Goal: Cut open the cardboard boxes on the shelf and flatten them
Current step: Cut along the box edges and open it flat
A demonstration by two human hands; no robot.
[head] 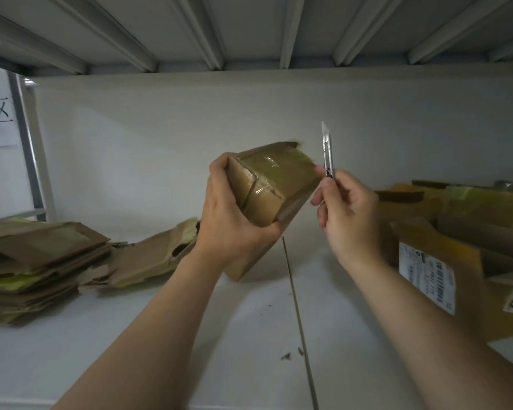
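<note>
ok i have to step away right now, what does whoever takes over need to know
Left hand grips a small taped box, lifted off the shelf.
Right hand pinches the utility knife, blade up, beside the box.
Done: flattened stack at left.
Left: this box looks still taped; more boxes piled at right.

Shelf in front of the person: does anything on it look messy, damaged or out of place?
Small scraps litter the white shelf near its front edge. One flattened piece, with a hole in it, lies askew beside the stack of flattened cardboard at the left. Nothing else stands out.
</note>
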